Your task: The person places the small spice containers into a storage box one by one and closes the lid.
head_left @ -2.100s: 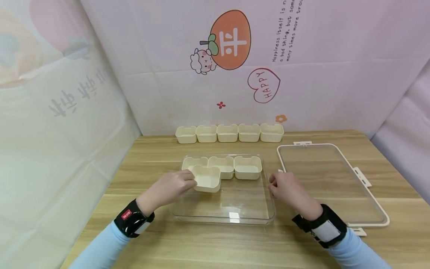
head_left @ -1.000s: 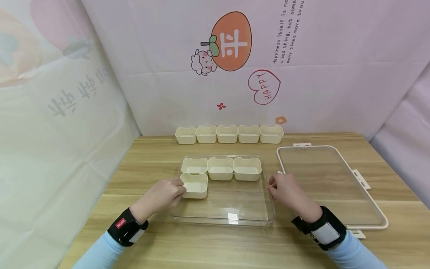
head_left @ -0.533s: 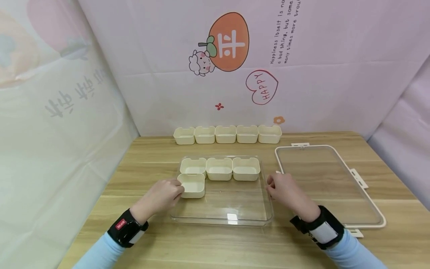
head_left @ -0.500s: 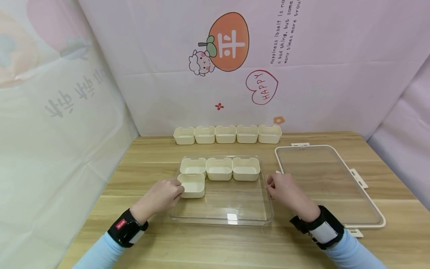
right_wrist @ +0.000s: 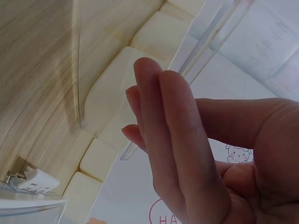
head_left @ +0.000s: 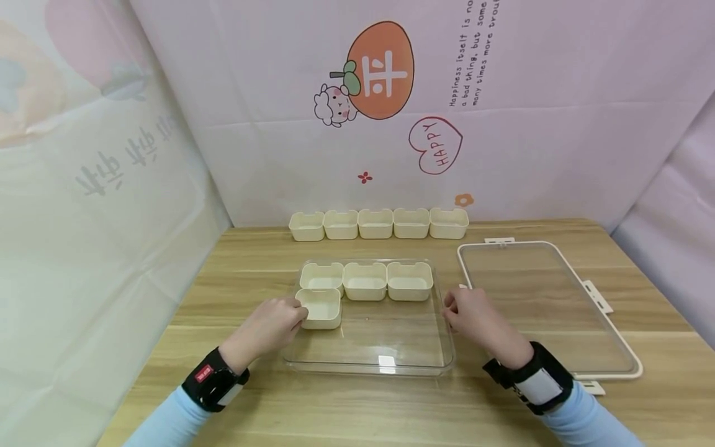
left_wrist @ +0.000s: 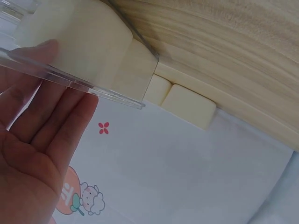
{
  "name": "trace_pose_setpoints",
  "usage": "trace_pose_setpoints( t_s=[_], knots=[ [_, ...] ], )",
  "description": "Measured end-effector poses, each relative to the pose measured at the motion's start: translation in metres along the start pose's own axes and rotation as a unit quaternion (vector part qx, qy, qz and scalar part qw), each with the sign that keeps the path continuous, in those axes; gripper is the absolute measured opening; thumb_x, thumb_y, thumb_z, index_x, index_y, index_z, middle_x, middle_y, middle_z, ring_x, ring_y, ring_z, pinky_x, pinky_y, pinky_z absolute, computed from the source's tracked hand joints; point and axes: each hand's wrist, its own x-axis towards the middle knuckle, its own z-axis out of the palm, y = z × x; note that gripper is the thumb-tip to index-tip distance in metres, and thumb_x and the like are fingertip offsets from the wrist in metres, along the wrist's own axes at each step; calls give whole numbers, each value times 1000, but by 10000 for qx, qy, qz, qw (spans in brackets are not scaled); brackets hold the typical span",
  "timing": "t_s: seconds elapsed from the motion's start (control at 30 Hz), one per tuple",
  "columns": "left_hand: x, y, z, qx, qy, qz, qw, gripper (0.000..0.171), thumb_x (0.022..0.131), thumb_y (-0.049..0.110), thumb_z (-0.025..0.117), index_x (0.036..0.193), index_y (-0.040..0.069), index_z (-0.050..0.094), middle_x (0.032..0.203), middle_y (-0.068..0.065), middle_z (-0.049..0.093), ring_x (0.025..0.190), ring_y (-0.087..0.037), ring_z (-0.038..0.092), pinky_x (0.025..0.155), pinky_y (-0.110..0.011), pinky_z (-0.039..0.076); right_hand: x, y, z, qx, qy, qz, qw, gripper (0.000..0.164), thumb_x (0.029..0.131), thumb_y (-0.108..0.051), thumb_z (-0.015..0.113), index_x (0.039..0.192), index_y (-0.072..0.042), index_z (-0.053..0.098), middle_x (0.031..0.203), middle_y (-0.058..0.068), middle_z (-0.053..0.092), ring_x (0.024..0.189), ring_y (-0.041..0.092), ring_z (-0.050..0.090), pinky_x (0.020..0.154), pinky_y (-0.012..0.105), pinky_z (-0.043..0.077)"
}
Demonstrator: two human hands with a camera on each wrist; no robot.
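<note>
In the head view, a clear rectangular box (head_left: 368,347) on the wooden table holds three cream bins (head_left: 365,281) along its far side. A separate cream bin (head_left: 319,308) sits in front of them at the left. My left hand (head_left: 265,332) pinches that bin's left wall at the clear box's left rim. The left wrist view shows the thumb through the clear wall, against the bin. At the box's right rim, my right hand (head_left: 480,320) has its fingers curled over the edge. Fingers (right_wrist: 175,140) cover most of the pinched rim in the right wrist view.
Several cream bins (head_left: 376,224) stand in a row at the table's back edge, against the printed cloth (head_left: 268,155). To the right lies a clear lid (head_left: 547,310) with a white rim and side clips, close to my right hand.
My left hand has moved the bin left and down into the clear box's left side, before the back row. Over the last half second little moves, and the right hand stays at the rim.
</note>
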Motion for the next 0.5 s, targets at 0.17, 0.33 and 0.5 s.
trace_pose_setpoints(
  t_s=[0.17, 0.33, 0.5],
  knots=[
    [0, 1, -1, 67, -58, -84, 9999, 15, 81, 8, 69, 68, 12, 63, 60, 6, 46, 51, -3, 37, 45, -15, 31, 1, 0, 1, 51, -36, -22, 10000, 4, 85, -4, 59, 85, 0, 61, 63, 1, 64, 57, 10, 55, 50, 25, 43],
    [1, 1, -1, -40, 68, -85, 9999, 16, 80, 7, 69, 68, 12, 62, 60, 6, 45, 52, -3, 37, 46, -15, 31, 1, 0, 1, 148, -49, -29, 9999, 5, 85, -3, 59, 86, 2, 61, 64, 2, 65, 57, 10, 57, 50, 25, 45],
    [3, 2, -1, -81, 121, -50, 9999, 15, 80, 5, 70, 69, 10, 61, 61, 4, 45, 53, -4, 37, 46, -15, 31, 1, 1, 1, 156, -73, 51, 9998, 5, 86, -3, 59, 87, 2, 61, 64, 3, 65, 57, 10, 57, 51, 26, 45]
  ],
)
